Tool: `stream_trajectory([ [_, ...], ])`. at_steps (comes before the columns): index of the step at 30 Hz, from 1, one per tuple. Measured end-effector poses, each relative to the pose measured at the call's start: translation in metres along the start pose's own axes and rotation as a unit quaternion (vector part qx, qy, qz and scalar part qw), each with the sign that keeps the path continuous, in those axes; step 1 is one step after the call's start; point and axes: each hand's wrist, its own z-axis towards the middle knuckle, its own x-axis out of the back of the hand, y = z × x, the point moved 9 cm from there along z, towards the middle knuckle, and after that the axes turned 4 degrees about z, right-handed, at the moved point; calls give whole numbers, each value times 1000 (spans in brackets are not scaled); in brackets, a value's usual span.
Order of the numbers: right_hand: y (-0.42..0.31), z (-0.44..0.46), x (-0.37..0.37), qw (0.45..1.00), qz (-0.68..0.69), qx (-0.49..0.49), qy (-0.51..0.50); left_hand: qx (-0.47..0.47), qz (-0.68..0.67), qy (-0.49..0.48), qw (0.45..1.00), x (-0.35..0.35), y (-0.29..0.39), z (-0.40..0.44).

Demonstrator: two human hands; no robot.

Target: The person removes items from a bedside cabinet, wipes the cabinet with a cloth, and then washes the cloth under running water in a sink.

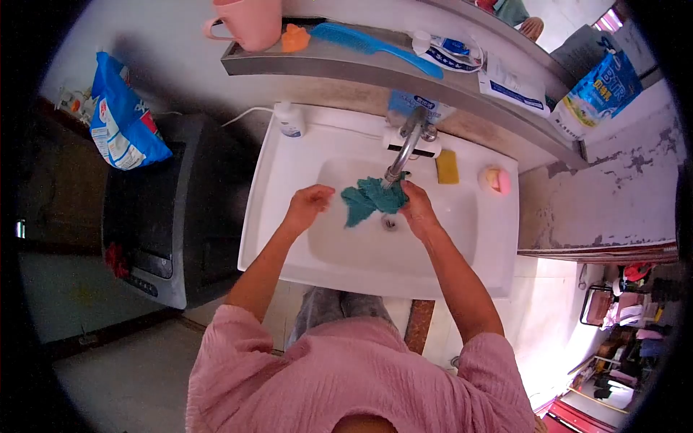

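Note:
A green cloth [370,199] hangs under the chrome faucet [408,144], over the basin of the white sink [278,238]. My right hand [419,209] grips the cloth's right end, close to the faucet's spout. To the left of the cloth, apart from it, is my left hand [312,205], its fingers curled loosely with a gap at the fingertips and nothing visible in them. The drain [390,222] shows just below the cloth.
A yellow sponge [447,167], a pink soap holder [495,180] and a white bottle [289,119] stand on the sink's back rim. Above runs a shelf [325,67] with a pink mug [253,23] and blue comb [375,46]. A dark washing machine [180,216] is at left.

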Motion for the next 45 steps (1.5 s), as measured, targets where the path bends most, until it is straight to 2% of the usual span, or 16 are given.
stream_trajectory([
  [2,-5,-9,-20,999,37,-24,-15,-205,360,77,907,-27,67,-30],
  [4,-15,-17,-44,999,-45,-3,-20,-274,419,84,862,-74,107,-47],
  [6,-16,-23,-59,995,-85,1,-44,-208,241,35,947,-104,108,-40],
  [9,-23,-25,-67,994,-39,-29,-99,-57,112,23,992,-107,102,-27],
  [12,-39,-31,-69,975,-157,94,-126,-41,-107,39,993,-98,92,-12],
  [13,-43,-32,-65,950,-241,171,-97,-54,-70,24,996,-101,94,-14],
  [16,-16,-10,-31,960,-265,73,-59,-16,-55,-8,998,-99,79,-12],
  [19,-25,-1,17,963,-224,147,-13,18,-200,10,980,-82,86,-21],
  [22,-16,-7,12,987,-158,2,-41,28,-187,15,982,-71,92,-25],
  [26,3,-22,-58,984,-144,9,-105,-44,244,-13,969,-97,95,-24],
  [27,0,-15,-56,973,-194,88,-92,-69,191,-71,977,-108,101,-25],
  [31,1,-1,-10,991,-129,28,-25,-72,119,42,989,-59,100,-31],
  [34,-14,-15,11,985,-167,-8,39,-76,208,28,975,-24,70,-33],
  [38,-6,-18,-22,992,-117,-18,-37,-54,555,96,824,-55,102,-46],
  [42,-26,-28,-60,967,-213,77,-117,-213,366,56,904,-93,86,-7],
  [45,-35,-7,-24,947,-265,156,-91,16,405,-70,912,-105,80,10],
])
